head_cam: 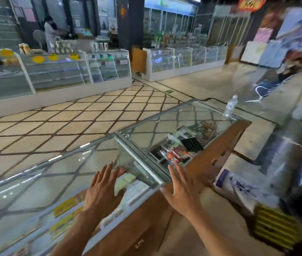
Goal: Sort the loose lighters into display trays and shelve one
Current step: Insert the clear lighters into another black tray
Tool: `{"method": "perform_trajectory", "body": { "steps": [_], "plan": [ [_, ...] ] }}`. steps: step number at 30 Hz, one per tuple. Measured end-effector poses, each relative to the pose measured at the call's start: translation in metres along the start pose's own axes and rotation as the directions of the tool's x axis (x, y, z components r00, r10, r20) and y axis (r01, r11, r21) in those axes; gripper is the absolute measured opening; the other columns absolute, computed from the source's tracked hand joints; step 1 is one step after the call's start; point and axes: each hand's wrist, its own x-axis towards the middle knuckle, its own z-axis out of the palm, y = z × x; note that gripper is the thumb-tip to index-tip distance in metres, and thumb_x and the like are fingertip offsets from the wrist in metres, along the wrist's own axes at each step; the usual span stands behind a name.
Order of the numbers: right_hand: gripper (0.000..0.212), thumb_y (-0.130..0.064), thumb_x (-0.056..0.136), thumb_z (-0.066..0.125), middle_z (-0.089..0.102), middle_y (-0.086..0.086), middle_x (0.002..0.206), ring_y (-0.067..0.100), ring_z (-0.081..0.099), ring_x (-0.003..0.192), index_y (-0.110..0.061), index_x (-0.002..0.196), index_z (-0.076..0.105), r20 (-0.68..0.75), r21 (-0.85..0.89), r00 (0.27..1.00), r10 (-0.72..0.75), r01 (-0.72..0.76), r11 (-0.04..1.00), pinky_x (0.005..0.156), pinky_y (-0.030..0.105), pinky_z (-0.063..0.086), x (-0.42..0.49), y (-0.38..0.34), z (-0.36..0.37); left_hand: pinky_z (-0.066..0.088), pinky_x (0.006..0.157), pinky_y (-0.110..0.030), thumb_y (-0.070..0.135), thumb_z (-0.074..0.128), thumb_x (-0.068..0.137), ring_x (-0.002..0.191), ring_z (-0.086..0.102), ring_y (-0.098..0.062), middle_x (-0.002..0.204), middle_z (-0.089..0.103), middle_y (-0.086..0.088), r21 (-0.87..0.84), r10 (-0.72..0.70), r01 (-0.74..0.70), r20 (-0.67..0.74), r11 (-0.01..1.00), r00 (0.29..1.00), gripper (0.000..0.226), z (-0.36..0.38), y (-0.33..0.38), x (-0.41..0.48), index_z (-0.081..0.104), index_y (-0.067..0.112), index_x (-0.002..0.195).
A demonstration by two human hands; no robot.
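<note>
My left hand (103, 189) is spread with straight fingers over the glass top of the near display counter (35, 182). My right hand (181, 189) is spread the same way over the counter's wooden back edge, where two glass cases meet. Neither hand holds anything. Inside the right glass case (165, 126), dark trays and colourful packs (176, 152) lie on a shelf; whether they are lighters is too blurred to tell. Pale boxes (128, 179) show under the glass between my hands.
A water bottle (230, 106) stands at the far corner of the right case. A white printed bag (242, 189) and a yellow-black striped object (274, 224) lie at the right. Other glass counters (63, 74) line the tiled aisle; a person (49, 32) stands far behind them.
</note>
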Motion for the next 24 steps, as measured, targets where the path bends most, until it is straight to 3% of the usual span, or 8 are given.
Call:
{"method": "perform_trajectory", "body": {
  "steps": [5, 10, 17, 24],
  "plan": [
    [0.085, -0.074, 0.094, 0.031, 0.027, 0.008, 0.165, 0.031, 0.026, 0.151, -0.021, 0.160, 0.023, -0.047, -0.035, 0.999, 0.022, -0.024, 0.999, 0.118, 0.049, 0.033, 0.015, 0.101, -0.023, 0.013, 0.127, -0.042, 0.068, 0.045, 0.093, 0.158, 0.008, -0.022, 0.171, 0.010, -0.002, -0.037, -0.008, 0.008, 0.010, 0.999, 1.000, 0.086, 0.039, 0.090, 0.048, 0.016, 0.027, 0.163],
    [0.089, -0.077, 0.092, 0.033, 0.014, -0.001, 0.169, 0.023, 0.014, 0.155, -0.028, 0.162, 0.009, -0.043, -0.041, 0.997, 0.057, -0.059, 0.997, 0.122, 0.042, 0.022, 0.034, 0.175, -0.028, 0.006, 0.126, -0.043, 0.074, 0.037, 0.090, 0.158, 0.001, -0.023, 0.169, -0.004, 0.002, -0.043, 0.004, -0.002, 0.044, 0.999, 0.999, 0.091, 0.072, 0.155, 0.094, 0.006, 0.030, 0.164],
    [0.087, -0.078, 0.093, 0.031, 0.014, 0.000, 0.169, 0.024, 0.014, 0.155, -0.028, 0.161, 0.010, -0.011, -0.011, 1.000, 0.024, -0.024, 1.000, 0.122, 0.043, 0.023, 0.086, 0.234, -0.016, 0.011, 0.128, -0.046, 0.078, 0.034, 0.092, 0.158, -0.004, -0.020, 0.172, -0.003, 0.002, -0.046, -0.014, 0.017, 0.055, 0.999, 0.998, 0.091, 0.122, 0.199, 0.159, -0.001, 0.033, 0.164],
    [0.086, -0.076, 0.094, 0.032, 0.009, 0.001, 0.170, 0.023, 0.008, 0.156, -0.029, 0.161, 0.007, 0.099, 0.001, 0.995, -0.030, 0.030, 1.000, 0.123, 0.044, 0.020, 0.165, 0.282, 0.012, 0.003, 0.129, -0.045, 0.073, 0.037, 0.096, 0.158, -0.009, -0.018, 0.172, -0.005, 0.003, -0.101, -0.183, 0.194, 0.109, 0.976, 0.977, 0.086, 0.184, 0.225, 0.215, 0.001, 0.034, 0.163]
  ]
}}
